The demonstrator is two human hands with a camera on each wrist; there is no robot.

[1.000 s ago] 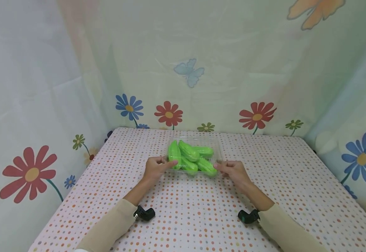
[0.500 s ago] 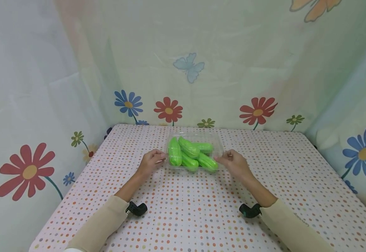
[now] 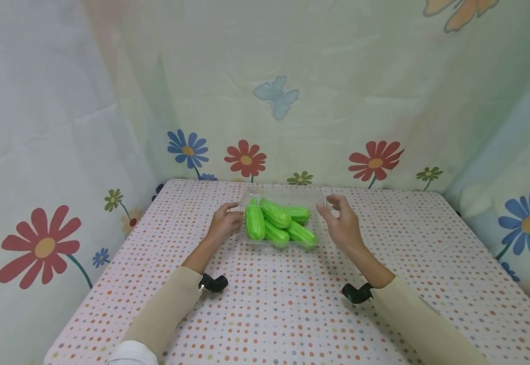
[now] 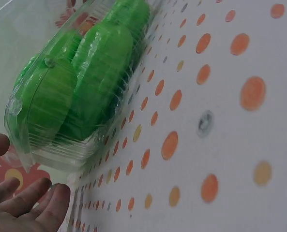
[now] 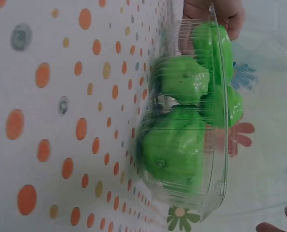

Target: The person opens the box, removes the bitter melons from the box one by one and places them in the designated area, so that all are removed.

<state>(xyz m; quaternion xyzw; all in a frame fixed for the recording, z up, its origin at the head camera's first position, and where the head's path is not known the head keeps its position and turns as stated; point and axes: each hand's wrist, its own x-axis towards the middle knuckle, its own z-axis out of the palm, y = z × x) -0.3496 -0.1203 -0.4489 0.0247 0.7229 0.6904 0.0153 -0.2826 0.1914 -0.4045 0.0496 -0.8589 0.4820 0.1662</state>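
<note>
Found left hand (image 3: pixel 225 223) relaxed, with fingers parted, and right hand (image 3: pixel 344 223) with thumb and fingers spread; could not tell contact. Judged both as flanking for steadiness. Located clear plastic clamshell container (image 4: pixel 68 157) between them on polka-dot tablecloth (image 3: pixel 274 304), long axis left-right. Counted five green cucumbers (image 3: pixel 276 214) inside, presumably walled against rolling, with leftmost pointing away.
</note>
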